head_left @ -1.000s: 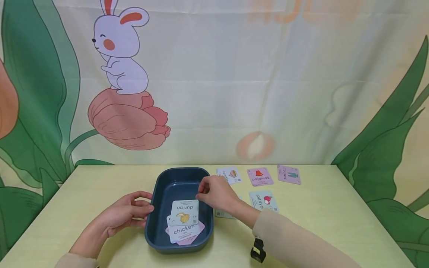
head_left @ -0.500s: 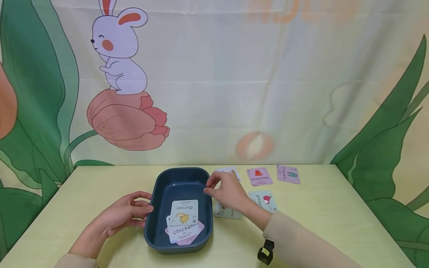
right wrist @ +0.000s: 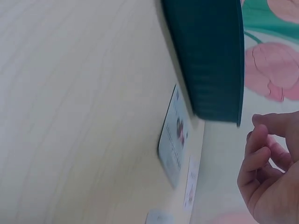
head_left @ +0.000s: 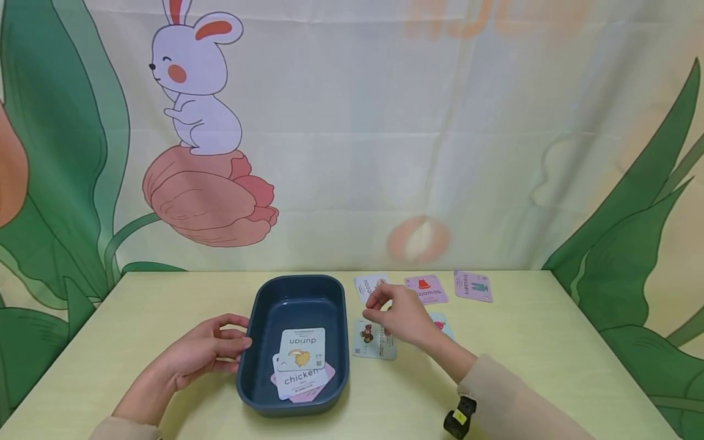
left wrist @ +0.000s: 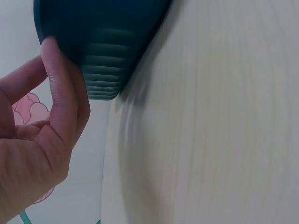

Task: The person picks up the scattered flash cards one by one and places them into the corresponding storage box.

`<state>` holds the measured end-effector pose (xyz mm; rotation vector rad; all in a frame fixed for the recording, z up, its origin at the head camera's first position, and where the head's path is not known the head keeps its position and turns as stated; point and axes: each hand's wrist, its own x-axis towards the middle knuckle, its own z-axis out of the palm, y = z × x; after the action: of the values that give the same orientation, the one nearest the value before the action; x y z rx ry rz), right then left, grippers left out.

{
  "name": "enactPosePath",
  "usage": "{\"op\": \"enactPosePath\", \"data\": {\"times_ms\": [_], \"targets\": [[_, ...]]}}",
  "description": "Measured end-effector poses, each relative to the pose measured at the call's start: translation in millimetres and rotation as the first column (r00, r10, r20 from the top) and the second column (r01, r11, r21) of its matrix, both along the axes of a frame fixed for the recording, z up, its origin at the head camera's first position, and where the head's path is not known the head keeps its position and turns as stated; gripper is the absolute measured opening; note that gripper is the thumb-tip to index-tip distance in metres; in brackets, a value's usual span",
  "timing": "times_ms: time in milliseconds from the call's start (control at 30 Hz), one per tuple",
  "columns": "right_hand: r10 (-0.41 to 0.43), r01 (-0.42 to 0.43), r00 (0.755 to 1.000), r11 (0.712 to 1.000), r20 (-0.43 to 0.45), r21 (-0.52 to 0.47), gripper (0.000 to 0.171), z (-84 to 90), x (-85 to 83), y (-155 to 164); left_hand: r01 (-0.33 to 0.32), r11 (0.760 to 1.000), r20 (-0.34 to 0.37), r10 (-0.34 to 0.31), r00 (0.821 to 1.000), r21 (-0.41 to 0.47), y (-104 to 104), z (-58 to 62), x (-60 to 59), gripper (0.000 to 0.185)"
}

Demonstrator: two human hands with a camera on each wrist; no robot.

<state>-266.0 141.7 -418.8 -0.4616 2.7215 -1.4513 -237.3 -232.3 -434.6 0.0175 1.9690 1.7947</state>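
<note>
A dark blue rectangular bin [head_left: 291, 311] stands on the table, and my left hand [head_left: 211, 345] holds its left rim, thumb on top and fingers against the outer wall. Inside lie the durian flash card [head_left: 310, 342], the chicken card [head_left: 294, 384] under it, and a pink card [head_left: 324, 382] lowest. My right hand [head_left: 404, 315] hovers over the cards right of the bin, its fingers loosely curled with no card visible in them. Partly beneath it in the head view lies the mangosteen card [head_left: 365, 348]. The bin's ribbed side [left wrist: 105, 60] shows in the left wrist view.
Behind the right hand lie the noodles card [head_left: 363, 286] and the pajamas card [head_left: 433, 296], both partly covered. The trousers card [head_left: 473, 286] is at the back right. Most of the pitaya card [head_left: 444, 322] is hidden. A printed curtain [head_left: 330, 153] hangs behind the table.
My right hand has moved right, from above the bin's right rim to over the cards, uncovering the mangosteen card. The left hand and the bin have stayed in place.
</note>
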Motion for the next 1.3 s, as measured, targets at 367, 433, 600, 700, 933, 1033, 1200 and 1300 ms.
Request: {"op": "enactPosePath", "data": {"times_ms": [367,433,600,700,933,1033,1200,1300], "targets": [[-0.148,0.15,0.984,0.989,0.101,-0.012,0.011,-6.6,-10.6,49,0.012,1.0,-0.001,-0.012,1.0,0.015,-2,0.5,1.3,0.055],[-0.186,0.187,0.974,0.982,0.128,0.006,0.012,-9.7,-13.2,60,0.011,1.0,-0.001,-0.011,1.0,0.014,-2,0.9,2.0,0.056],[-0.256,0.254,0.951,0.967,0.175,0.036,0.016,-18.3,-19.2,89,0.011,1.0,0.0,-0.011,1.0,0.022,-2,1.4,2.3,0.055],[-0.275,0.276,0.939,0.961,0.207,0.024,0.02,-21.7,-22.2,108,0.012,0.999,-0.001,-0.012,1.0,0.03,-2,1.6,2.0,0.054],[-0.324,0.324,0.919,0.945,0.226,0.037,0.025,-28.8,-30.5,143,0.012,0.999,-0.001,-0.012,1.0,0.037,-3,0.4,1.3,0.055],[-0.36,0.354,0.904,0.933,0.231,0.067,0.028,-30.9,-32.3,153,0.011,0.999,0.001,-0.011,1.0,0.036,-3,0.1,1.1,0.056],[-0.394,0.38,0.888,0.919,0.236,0.106,0.034,-31.3,-32.9,165,0.015,0.999,0.003,-0.015,1.0,0.034,-3,0.2,0.9,0.057],[-0.394,0.379,0.889,0.919,0.233,0.11,0.036,-31.9,-33.5,170,0.016,0.999,0.002,-0.016,1.0,0.033,-2,0.1,0.8,0.058]]}}
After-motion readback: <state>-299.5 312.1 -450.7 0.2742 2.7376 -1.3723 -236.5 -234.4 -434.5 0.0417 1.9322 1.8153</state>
